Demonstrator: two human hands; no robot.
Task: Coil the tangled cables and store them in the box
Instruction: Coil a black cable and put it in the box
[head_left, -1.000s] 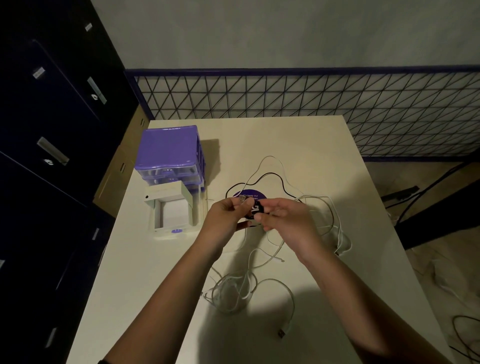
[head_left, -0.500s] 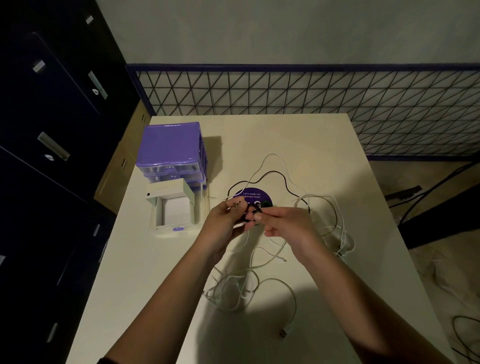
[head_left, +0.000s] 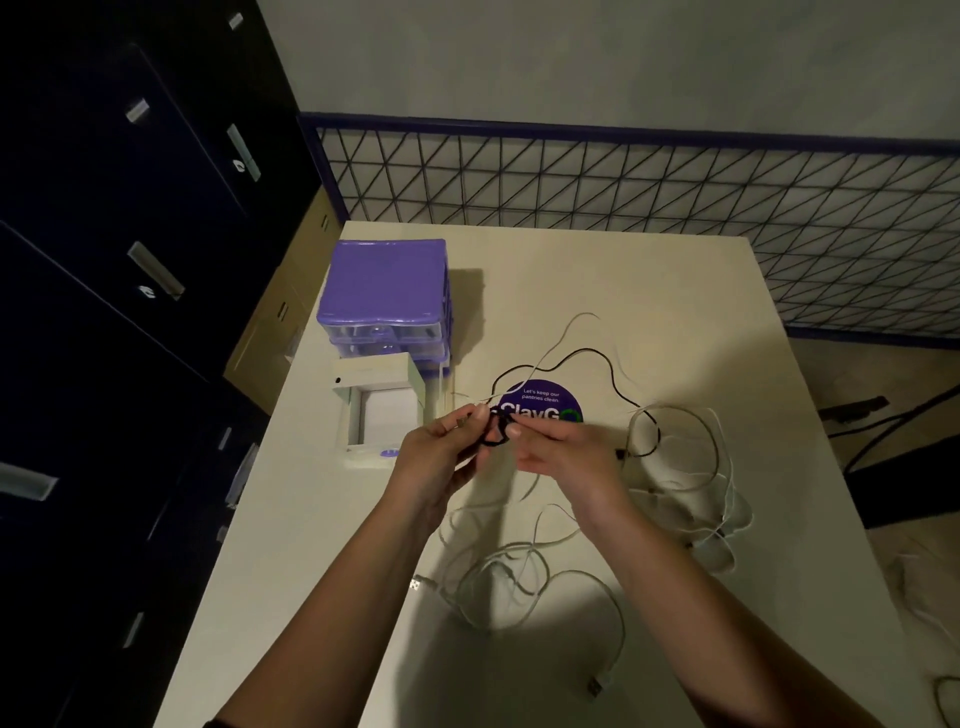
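While your left hand (head_left: 441, 452) and right hand (head_left: 558, 449) both pinch the black cable (head_left: 576, 356) into a small loop above the bench (head_left: 597, 280), its free length trails right into the white cables (head_left: 519, 571). Risk: pulling more in could drag that tangle along or tighten a knot; the loop may spring open if either pinch slackens. White box (head_left: 382, 410) sits open just left of your hands, beside purple drawers (head_left: 384, 291). Dim room, pale bench, wire-mesh fence (head_left: 675, 202) behind, dark cabinets (head_left: 130, 234) left.
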